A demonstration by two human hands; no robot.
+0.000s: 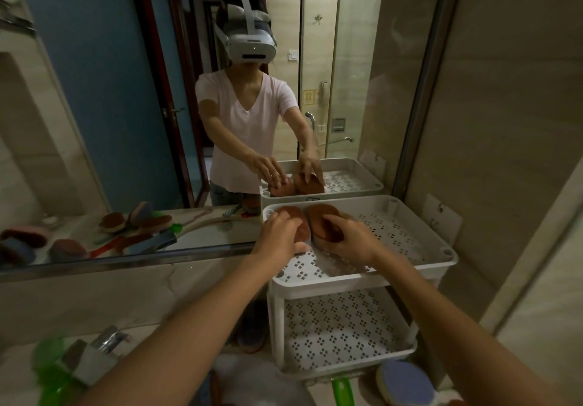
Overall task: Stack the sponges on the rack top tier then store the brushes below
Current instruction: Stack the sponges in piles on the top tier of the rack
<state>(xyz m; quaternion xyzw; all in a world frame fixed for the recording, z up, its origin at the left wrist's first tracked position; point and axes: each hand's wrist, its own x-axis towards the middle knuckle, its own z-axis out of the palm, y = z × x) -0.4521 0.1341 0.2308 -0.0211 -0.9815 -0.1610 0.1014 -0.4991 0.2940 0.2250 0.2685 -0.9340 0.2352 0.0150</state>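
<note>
I have both hands down on the top tier (407, 265) of the white rack (276, 320), each on a brown sponge at the far left end, against the mirror (126, 96). My left hand (279, 236) lies over the left sponge (299, 216) with fingers curled onto it and the thumb at its near edge. My right hand (351, 240) is wrapped round the near end of the right sponge (320, 214). The two sponges sit side by side, touching or nearly so, not yet one on the other. I judge them light, soft and fuzzy-faced, so they should squash under a hard pinch and are unlikely to slip. I would take each across its short width, thumb on one long edge and fingers on the other, and lift without squeezing. The lower tier (340, 326) holds nothing I can see. My hands hide much of both sponges, so their thickness and undersides are unknown. The brushes (202, 221) show only as dim reflections. At the bottom edge a green handle (342, 390) and a blue pad (407, 383) are cut off, and the lower left corner is too blurred to read.
</note>
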